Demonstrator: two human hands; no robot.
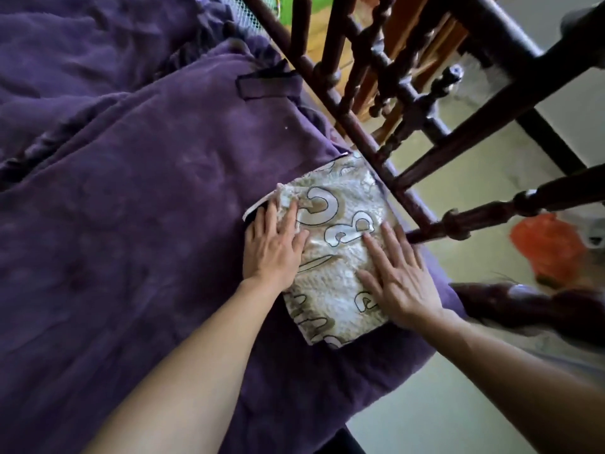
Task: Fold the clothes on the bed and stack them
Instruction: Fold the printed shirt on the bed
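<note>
A folded cream garment [340,257] with brown and white letter shapes lies on the purple blanket [131,208], close to the bed's wooden rail. My left hand [273,244] lies flat on its left edge with straight fingers. My right hand [397,276] presses flat on its right side, fingers spread. A dark piece of cloth [253,217] shows under the garment's upper left corner, mostly hidden.
The dark turned-wood bed rail [370,139] runs diagonally just past the garment. A dark strap-like cloth [265,83] lies further up the blanket. An orange bag [550,247] sits on the pale floor [474,178] beyond the rail.
</note>
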